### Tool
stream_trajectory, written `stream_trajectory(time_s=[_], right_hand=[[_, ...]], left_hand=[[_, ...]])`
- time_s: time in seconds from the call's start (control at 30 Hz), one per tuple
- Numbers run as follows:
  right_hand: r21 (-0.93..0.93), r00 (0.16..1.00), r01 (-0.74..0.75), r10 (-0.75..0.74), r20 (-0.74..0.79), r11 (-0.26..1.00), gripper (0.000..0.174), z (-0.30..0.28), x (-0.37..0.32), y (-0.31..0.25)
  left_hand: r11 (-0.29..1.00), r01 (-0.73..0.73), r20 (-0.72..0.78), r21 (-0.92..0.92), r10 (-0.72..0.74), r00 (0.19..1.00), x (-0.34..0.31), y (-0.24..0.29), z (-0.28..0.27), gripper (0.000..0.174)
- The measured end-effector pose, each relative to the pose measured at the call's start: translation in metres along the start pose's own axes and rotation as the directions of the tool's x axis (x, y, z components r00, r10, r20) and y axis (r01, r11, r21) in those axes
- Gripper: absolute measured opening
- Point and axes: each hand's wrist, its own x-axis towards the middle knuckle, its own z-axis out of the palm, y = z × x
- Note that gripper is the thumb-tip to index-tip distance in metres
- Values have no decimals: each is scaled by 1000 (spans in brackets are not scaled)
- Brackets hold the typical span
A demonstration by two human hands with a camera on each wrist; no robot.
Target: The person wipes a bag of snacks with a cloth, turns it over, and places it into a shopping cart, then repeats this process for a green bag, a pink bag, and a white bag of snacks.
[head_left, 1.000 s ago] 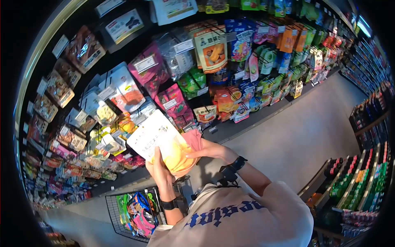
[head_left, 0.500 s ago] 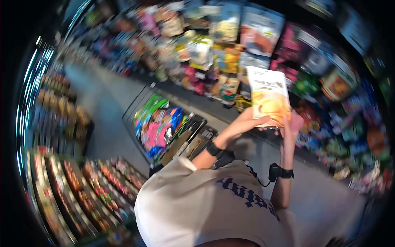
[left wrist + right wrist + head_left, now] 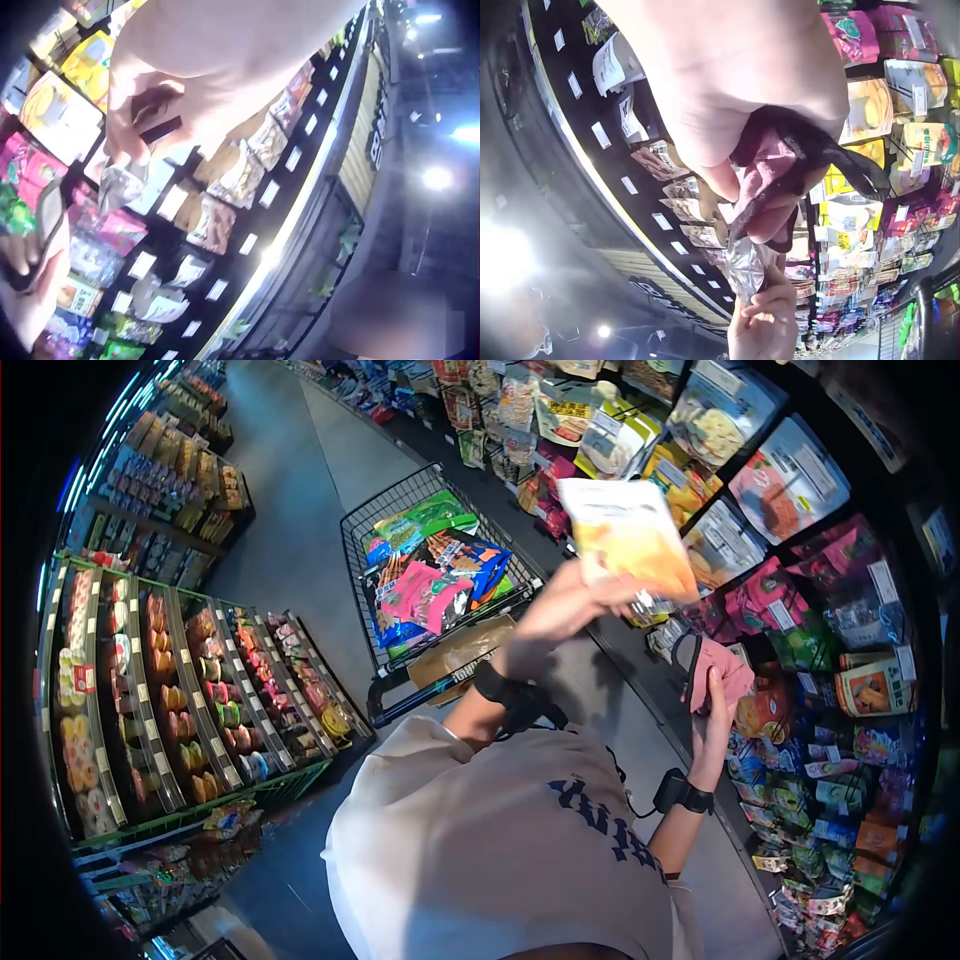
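Note:
My left hand [image 3: 572,605] grips the lower edge of a white and yellow snack pouch [image 3: 632,535], raised between the cart and the shelf. The pouch is slightly blurred; its crinkled silver end [image 3: 746,268] shows beneath the left fingers in the right wrist view. To the right and apart from the pouch, my right hand [image 3: 712,722] holds a folded pink cloth item [image 3: 724,668] with dark trim. The right wrist view shows this cloth bunched in the fingers, a black strap [image 3: 859,169] hanging from it. What kind of item it is I cannot tell.
A wire shopping cart [image 3: 352,550] stands at the left with several colourful packets [image 3: 425,595] in it. Hanging snack bags [image 3: 775,595] fill the shelf on the right. Slanted produce-style racks [image 3: 190,700] line the left side, with grey floor [image 3: 275,490] between.
The head view has swung left, bringing the cart nearer the middle. My right hand has come off the pouch, keeping the pink cloth; the left hand alone carries the pouch, now closer to the cart.

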Motion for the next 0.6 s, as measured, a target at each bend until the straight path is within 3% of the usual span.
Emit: stream_trajectory(time_s=[0.07,0.13,0.2,0.27,0.3,0.4,0.5,0.53,0.6], right_hand=[[95,993,-24,35,-110,995,34,8,4,4],[98,994,-57,66,-87,994,35,3,8,12],[148,982,-100,121,-143,984,35,1,13,21],[158,977,-144,165,-131,977,36,2,18,28],[158,972,-152,177,-158,976,37,7,19,30],[164,960,-171,201,-195,972,38,21,27,38],[161,954,-183,215,-207,970,39,35,29,42],[152,955,-187,216,-202,970,40,40,29,43],[147,953,-202,229,-201,968,41,43,30,44]], left_hand=[[976,-192,-301,-103,153,941,-11,25,-28,19],[898,-402,-491,-180,272,828,-19,35,-73,18],[816,-512,-620,-268,260,740,-30,43,-119,18],[753,-547,-731,-366,131,670,-44,48,-162,20],[718,-597,-818,-358,67,572,-49,47,-174,23],[686,-516,-773,-513,-108,625,-72,36,-222,25],[681,-450,-747,-578,-219,628,-74,36,-246,27],[682,-444,-744,-582,-225,630,-70,27,-263,27],[762,-532,-849,-370,-45,526,-56,7,-298,17]])
